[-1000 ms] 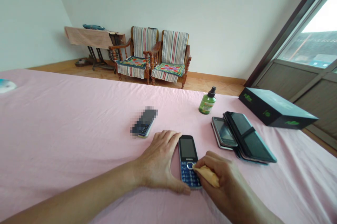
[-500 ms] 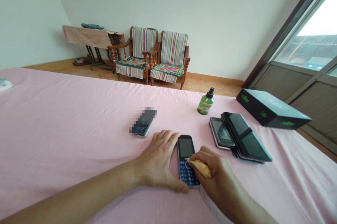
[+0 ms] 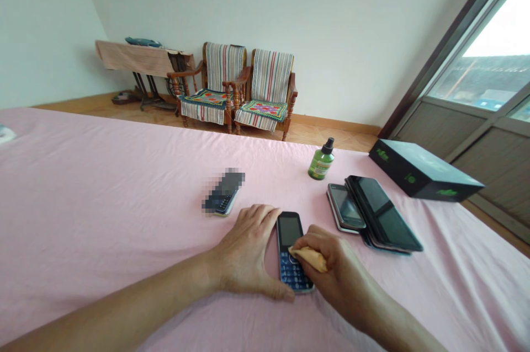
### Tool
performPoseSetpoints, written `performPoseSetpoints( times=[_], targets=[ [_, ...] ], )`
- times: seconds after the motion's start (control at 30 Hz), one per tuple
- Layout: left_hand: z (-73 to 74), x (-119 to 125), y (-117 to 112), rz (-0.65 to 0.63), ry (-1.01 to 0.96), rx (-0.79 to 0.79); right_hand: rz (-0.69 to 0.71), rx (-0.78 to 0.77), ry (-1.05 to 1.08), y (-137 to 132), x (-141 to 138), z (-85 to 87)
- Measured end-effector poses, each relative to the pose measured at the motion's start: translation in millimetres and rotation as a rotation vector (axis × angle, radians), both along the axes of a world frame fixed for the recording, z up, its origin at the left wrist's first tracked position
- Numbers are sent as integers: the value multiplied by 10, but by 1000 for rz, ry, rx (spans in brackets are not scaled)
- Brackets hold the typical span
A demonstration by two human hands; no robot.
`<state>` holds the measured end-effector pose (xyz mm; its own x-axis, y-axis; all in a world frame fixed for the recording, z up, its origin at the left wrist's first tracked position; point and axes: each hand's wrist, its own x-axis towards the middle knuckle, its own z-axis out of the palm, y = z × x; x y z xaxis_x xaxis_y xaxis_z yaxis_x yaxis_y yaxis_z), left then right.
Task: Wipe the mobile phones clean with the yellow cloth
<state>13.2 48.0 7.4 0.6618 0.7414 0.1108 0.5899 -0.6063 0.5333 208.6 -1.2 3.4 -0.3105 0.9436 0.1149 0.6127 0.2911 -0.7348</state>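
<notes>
A blue-and-black keypad mobile phone (image 3: pixel 290 231) lies face up on the pink bedsheet (image 3: pixel 103 181). My left hand (image 3: pixel 247 255) grips it along its left side, fingertips at the top corner and thumb at the bottom edge. My right hand (image 3: pixel 331 264) pinches a folded yellowish cloth (image 3: pixel 311 259) and presses it on the phone's navigation keys, just below the screen. The cloth and right fingers cover part of the keypad. Farther off, left of centre, is another keypad phone (image 3: pixel 227 197), partly blurred by pixels.
To the right lie a silver-edged phone (image 3: pixel 346 208) and a stack of dark tablets (image 3: pixel 385 214). Behind them stand a green spray bottle (image 3: pixel 321 164) and a black box (image 3: pixel 422 170). Two wooden chairs (image 3: pixel 265 84) and a cloth-covered sewing table (image 3: pixel 132 57) are by the wall.
The cloth in my right hand has shifted very slightly left over the phone's keys. My left hand keeps its hold, and the whole view has moved a little.
</notes>
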Motion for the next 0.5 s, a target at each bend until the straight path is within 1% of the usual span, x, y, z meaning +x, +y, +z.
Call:
performPoseSetpoints(
  times=[0.1,0.3,0.5],
  targets=[
    [-4,3,9,3,-10,-3,18,-1,6,4,-16,20],
    [-27,-9,7,-3,-9,7,12,-2,-27,13,22,35],
    [-19,-11,-15,8,-2,-1,61,17,-35,3,-30,63]
  ],
)
